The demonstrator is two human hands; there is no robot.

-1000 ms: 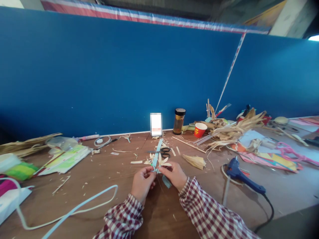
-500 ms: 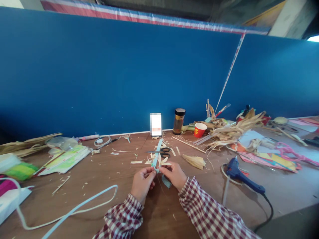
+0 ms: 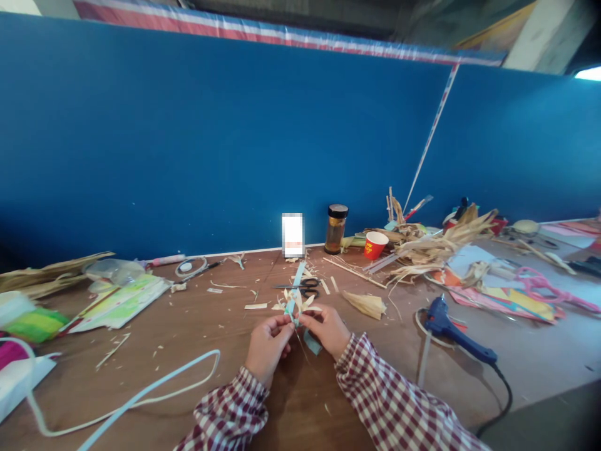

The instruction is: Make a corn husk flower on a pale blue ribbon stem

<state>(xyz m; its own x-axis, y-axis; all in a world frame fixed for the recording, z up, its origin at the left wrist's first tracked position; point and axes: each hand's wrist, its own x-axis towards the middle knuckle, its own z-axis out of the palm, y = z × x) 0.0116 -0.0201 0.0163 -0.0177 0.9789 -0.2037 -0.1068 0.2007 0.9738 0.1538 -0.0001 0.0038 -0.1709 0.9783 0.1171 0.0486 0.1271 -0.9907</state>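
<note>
At the middle of the table, my left hand (image 3: 270, 344) and my right hand (image 3: 327, 331) meet with fingertips pinched. Between them is a small flower of pale, husk-like petals (image 3: 307, 303), its base mostly hidden by my fingers. A pale blue-green strip (image 3: 299, 275) runs from the fingertips away across the table. Beneath my right fingers shows a grey-blue end piece (image 3: 312, 342), perhaps of the same strip. Thin fibres trail below the pinch. Just beyond the flower, black-handled scissors (image 3: 307, 287) lie with the strip crossing them.
A dried husk piece (image 3: 365, 305) and scattered scraps lie around. Further right are a blue glue gun (image 3: 457, 329), a red paper cup (image 3: 375, 245), a lidded jar (image 3: 336, 230) and a husk pile (image 3: 434, 247). A white cable (image 3: 154, 398) loops at left. A blue partition (image 3: 211, 138) stands behind.
Both hands keep their pinch at the flower's base with barely any movement. The whole view has shifted very slightly.
</note>
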